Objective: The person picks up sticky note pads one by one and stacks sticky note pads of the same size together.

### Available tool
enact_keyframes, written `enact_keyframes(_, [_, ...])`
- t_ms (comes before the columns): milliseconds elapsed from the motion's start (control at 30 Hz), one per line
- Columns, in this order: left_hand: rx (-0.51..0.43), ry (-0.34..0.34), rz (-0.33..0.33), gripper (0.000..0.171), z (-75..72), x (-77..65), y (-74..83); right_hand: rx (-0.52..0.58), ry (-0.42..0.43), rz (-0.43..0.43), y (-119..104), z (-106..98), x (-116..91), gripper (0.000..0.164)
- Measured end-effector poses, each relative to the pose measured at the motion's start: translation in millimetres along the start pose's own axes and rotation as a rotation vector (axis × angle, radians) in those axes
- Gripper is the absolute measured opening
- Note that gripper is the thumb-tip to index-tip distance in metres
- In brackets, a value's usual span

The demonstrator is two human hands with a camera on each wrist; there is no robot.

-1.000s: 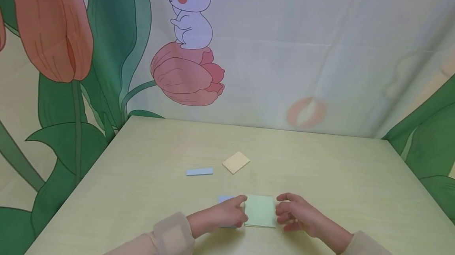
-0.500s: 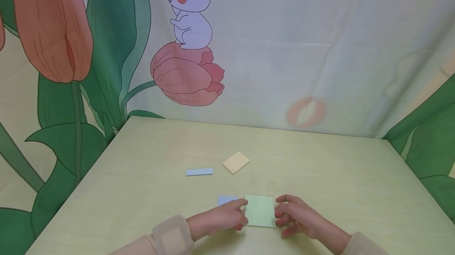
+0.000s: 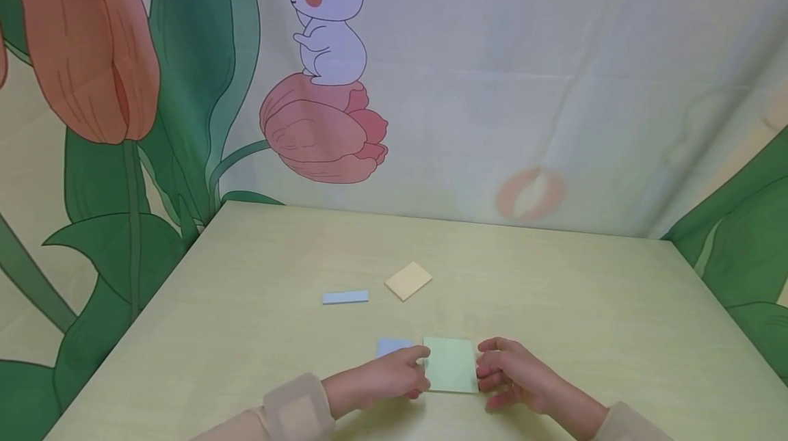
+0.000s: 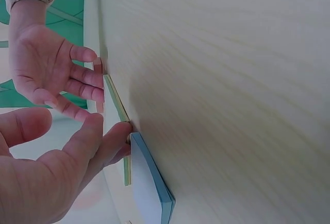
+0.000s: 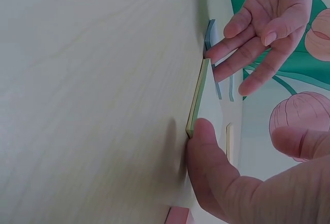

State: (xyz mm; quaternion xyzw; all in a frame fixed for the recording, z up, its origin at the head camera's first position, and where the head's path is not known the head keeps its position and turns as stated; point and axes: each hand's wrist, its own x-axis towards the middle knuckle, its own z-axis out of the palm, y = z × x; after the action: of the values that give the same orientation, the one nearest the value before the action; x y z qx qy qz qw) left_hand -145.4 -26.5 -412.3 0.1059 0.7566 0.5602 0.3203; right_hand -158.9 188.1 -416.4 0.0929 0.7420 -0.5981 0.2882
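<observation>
A square green sticky note pad (image 3: pixel 452 366) lies between both hands on the table. Under it shows the edge of a yellow pad (image 5: pixel 195 103). My left hand (image 3: pixel 388 376) has its fingertips right at the pads' left edge, fingers loosely extended. From the other side, the fingertips of my right hand (image 3: pixel 520 376) meet the right edge, lightly bent. A blue sticky note pad (image 4: pixel 147 183) sits just left of the stack, mostly hidden under my left hand in the head view. The wrist views show a pink block-like pad (image 5: pixel 178 216) near my right hand.
Farther back on the table (image 3: pixel 585 290) lie a narrow light blue pad (image 3: pixel 346 298) and a peach pad (image 3: pixel 409 282) set at an angle. A printed curtain (image 3: pixel 462 119) with tulips and a rabbit hangs behind the table's far edge.
The right fingertips have come in slightly against the green pad's right edge. The left hand has shifted a little, now covering the blue pad's near edge. The stacked pads' near edges look more even.
</observation>
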Motion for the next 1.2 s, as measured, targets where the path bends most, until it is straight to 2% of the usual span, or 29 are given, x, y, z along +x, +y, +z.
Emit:
enact_keyframes(267, [-0.020, 0.004, -0.008, 0.057, 0.5, -0.2, -0.8, -0.003, 0.016, 0.018, 1.5, 0.5, 2.1, 0.047])
enact_keyframes(567, [-0.006, -0.025, 0.014, 0.059, -9.0, 0.0, -3.0, -0.099, 0.118, -0.026, -1.7, 5.5, -1.7, 0.046])
enact_keyframes(800, [0.003, -0.027, 0.033, 0.060, -9.9, 0.4, -3.7, -0.093, 0.153, -0.053, -3.2, 5.4, 2.4, 0.045])
enact_keyframes(900, [-0.001, 0.021, 0.048, 0.063, -5.6, 3.2, -4.5, -0.073, 0.163, -0.117, -1.8, 5.8, 5.5, 0.046])
enact_keyframes(1033, [-0.054, 0.131, 0.081, 0.069, 4.7, 8.9, -4.1, -0.044, 0.198, -0.194, 1.1, 10.6, 8.0, 0.045])
enact_keyframes(1200, [-0.072, 0.239, 0.118, 0.071, 17.2, 15.5, -6.7, -0.010, 0.211, -0.249, 8.1, 18.1, 10.8, 0.049])
